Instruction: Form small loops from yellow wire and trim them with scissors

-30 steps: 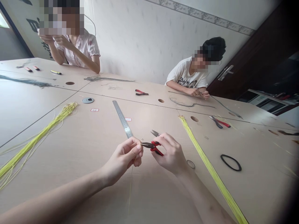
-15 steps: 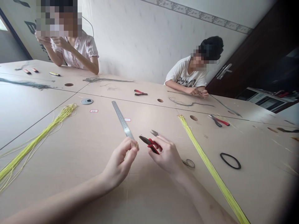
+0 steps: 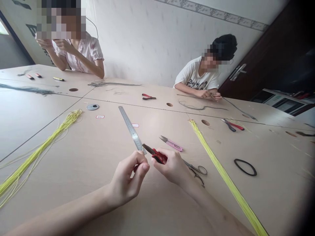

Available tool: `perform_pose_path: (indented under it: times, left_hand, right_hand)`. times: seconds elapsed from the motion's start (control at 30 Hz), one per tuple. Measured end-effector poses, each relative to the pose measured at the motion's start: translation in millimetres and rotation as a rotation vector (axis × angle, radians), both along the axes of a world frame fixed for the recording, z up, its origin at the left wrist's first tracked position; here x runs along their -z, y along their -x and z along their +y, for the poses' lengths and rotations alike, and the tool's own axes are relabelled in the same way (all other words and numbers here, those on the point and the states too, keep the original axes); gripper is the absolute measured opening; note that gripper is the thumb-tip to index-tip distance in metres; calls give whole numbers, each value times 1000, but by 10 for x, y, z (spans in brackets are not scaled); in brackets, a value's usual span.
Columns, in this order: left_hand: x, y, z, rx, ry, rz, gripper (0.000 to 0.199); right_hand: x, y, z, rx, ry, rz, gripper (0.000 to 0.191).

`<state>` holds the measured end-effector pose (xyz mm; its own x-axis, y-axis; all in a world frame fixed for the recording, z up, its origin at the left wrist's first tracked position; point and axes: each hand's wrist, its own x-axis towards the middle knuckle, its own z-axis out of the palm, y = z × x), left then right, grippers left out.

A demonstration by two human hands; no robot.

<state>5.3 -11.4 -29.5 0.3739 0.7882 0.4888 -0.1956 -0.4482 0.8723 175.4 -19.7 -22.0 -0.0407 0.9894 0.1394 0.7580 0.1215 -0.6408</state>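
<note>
My left hand [image 3: 131,175] is closed in a pinch on a thin yellow cord [image 3: 143,148], whose end rises above the fingertips. My right hand [image 3: 172,167] is wrapped round red-and-black pliers [image 3: 149,150], their jaws pointing left at the cord's tip. Whether the jaws grip the cord is too small to tell. Just beyond the hands lies a steel ruler [image 3: 130,127]. Pink thread snips [image 3: 172,143] lie behind my right hand, and scissors [image 3: 200,169] are partly hidden by it.
Bundles of yellow cord lie at left [image 3: 46,144] and right [image 3: 219,167]. A black ring [image 3: 245,167] and grey-red pliers [image 3: 232,125] are on the right. Red-handled pliers [image 3: 149,97] lie farther back. Two people [image 3: 81,55] [image 3: 197,73] sit across the table, their hands raised or working.
My right hand and the pliers have shifted slightly left and down, closer to my left hand. The pink snips and more of the scissors are now uncovered. The view has tilted a little.
</note>
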Motion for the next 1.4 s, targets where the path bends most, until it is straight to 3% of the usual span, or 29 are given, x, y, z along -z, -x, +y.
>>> perform_pose_path:
  times: [0.27,0.47,0.63,0.9,1.0,1.23,1.4]
  left_hand:
    - [-118,-27,96,-57,330,-82,34]
    - [-200,-68,254,-44,645,32,22]
    - [-236,-66,238,-1,733,131,22]
    - [-228,-74,248,26,746,148,20]
    - [-222,-77,248,28,742,154,20]
    - [-240,-69,206,64,718,152,19]
    - [-239,-74,174,81,684,154,20]
  right_hand:
    - [14,-61,52,-3,-5,13,32]
    - [65,-102,60,-4,-53,-13,34]
    - [63,-89,39,-12,-69,-46,34]
    - [41,-121,69,14,-109,-130,32]
    - [30,-302,163,126,-126,-185,26]
    - [150,-997,443,556,-140,-402,26]
    - [305,-1151,505,635,-65,-470,29]
